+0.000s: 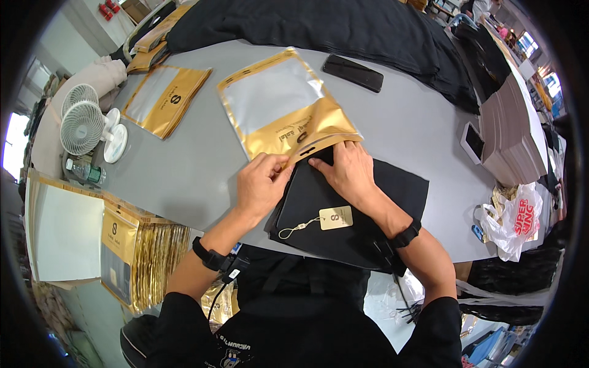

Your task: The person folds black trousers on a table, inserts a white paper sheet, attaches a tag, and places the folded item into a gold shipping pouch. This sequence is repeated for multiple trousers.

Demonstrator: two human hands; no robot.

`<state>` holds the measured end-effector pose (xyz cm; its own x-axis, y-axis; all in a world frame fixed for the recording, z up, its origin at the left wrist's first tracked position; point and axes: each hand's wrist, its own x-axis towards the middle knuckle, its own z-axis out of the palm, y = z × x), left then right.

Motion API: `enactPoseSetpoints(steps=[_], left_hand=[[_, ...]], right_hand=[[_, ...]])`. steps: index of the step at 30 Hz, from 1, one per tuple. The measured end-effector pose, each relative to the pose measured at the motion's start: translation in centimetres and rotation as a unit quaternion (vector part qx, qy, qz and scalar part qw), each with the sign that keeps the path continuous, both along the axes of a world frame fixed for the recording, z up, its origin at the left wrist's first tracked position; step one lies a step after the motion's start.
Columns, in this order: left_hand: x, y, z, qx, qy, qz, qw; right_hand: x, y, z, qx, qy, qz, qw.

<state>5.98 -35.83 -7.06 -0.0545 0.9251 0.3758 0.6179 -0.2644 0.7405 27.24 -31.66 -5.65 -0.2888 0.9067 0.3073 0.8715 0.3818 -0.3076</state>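
Note:
My left hand (263, 184) pinches the near left edge of a gold and clear plastic bag (276, 103), close to its hang slot. That bag lies with its mouth toward me, over the far edge of a folded black cloth (395, 198). My right hand (352, 172) rests over the cloth with its thumb apart; its fingertips are hidden under the bag's gold edge, so its grip cannot be made out. On the cloth, below my hands, lies a cream hang tag (336, 217) with a looped string (298, 227).
A stack of flat gold bags (168, 99) lies far left, near white fans (83, 128) and a plastic bottle (86, 170). Filled bags (152, 262) stand in a box at left. Beyond are a phone (353, 72) and black fabric (322, 25). Cards (513, 131) and a carrier bag (513, 221) sit right.

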Motion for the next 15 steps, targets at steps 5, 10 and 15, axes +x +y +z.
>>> enactPoseSetpoints(steps=[5, 10, 15], left_hand=[[-0.7, -0.5, 0.4, 0.029, 0.065, -0.026, 0.997], [-1.0, -0.8, 0.8, 0.029, 0.101, -0.021, 0.994], [-1.7, -1.0, 0.8, 0.043, 0.127, -0.011, 0.991]], right_hand=[[0.9, -2.5, 1.0, 0.175, -0.041, 0.163, 0.970], [-0.2, -2.1, -0.3, 0.050, 0.024, 0.281, 0.958], [-0.7, 1.8, -1.2, -0.063, -0.046, 0.105, 0.991]])
